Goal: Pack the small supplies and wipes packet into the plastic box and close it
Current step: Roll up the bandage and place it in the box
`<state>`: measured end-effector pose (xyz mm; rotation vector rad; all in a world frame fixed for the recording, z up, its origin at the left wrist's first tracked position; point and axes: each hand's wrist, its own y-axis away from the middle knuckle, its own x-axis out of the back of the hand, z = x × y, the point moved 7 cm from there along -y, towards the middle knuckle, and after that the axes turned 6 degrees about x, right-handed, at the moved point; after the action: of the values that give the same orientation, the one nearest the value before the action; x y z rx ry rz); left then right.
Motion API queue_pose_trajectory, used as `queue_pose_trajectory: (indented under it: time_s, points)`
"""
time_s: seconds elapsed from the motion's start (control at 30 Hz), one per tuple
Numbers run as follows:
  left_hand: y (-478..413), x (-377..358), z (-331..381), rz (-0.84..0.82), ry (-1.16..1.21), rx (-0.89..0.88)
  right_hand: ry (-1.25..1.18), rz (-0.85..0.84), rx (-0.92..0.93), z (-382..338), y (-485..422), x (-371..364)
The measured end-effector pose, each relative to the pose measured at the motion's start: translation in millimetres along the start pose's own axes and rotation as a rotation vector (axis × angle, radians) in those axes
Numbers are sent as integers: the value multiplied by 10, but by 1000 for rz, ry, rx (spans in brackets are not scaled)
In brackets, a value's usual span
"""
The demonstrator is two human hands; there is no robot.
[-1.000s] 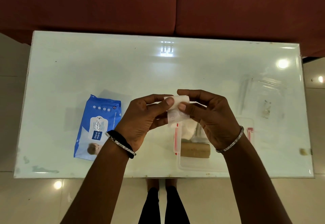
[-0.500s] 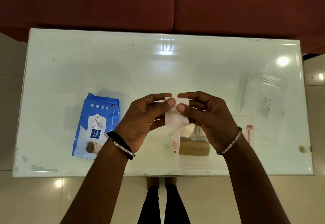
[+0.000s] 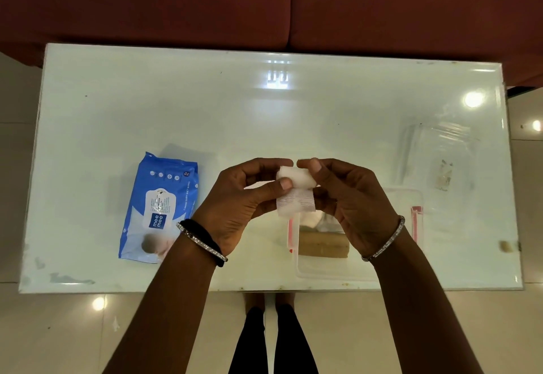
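While the fingers [image 3: 286, 183] of the left hand [image 3: 235, 203] and right hand [image 3: 349, 197] are clamped on a white gauze roll [image 3: 295, 191] at frame centre, more of it is seen wound up than a second ago, its loose tail shorter. Packing it is judged near. Below it the open plastic box [image 3: 332, 273] holds a tan roll [image 3: 323, 245]. At centre left the wipes packet [image 3: 160, 209] lies unpacked on the table [image 3: 176, 103]; a clear lid [image 3: 440, 156] lies at right.

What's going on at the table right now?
Both hands, left and right, hold a small white gauze roll above the open clear plastic box, which already holds a tan rolled bandage. The blue wet-wipes packet lies unpacked on the glass table.
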<state>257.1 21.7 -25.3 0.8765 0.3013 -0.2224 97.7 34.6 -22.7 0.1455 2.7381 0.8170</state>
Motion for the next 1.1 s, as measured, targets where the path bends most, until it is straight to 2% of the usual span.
queue_pose_trajectory:
  time_s: [0.1,0.3,0.47,0.67,0.83,1.1]
  points:
    - [-2,8,-43,-9,22,50,24,21,36,0,-4,30]
    - [2,15,-146,1,131,175,72,-41,153,-55,-6,30]
    - [-6,9,-167,35,28,174,90,-48,188,-51,12,31]
    - [-21,29,-174,34,37,160,-44,-36,90,28,38,6]
    - [-36,41,-184,15,13,143,4,8,-9,96,56,25]
    - [-8,6,-165,-95,9,154,44,17,63,76,38,105]
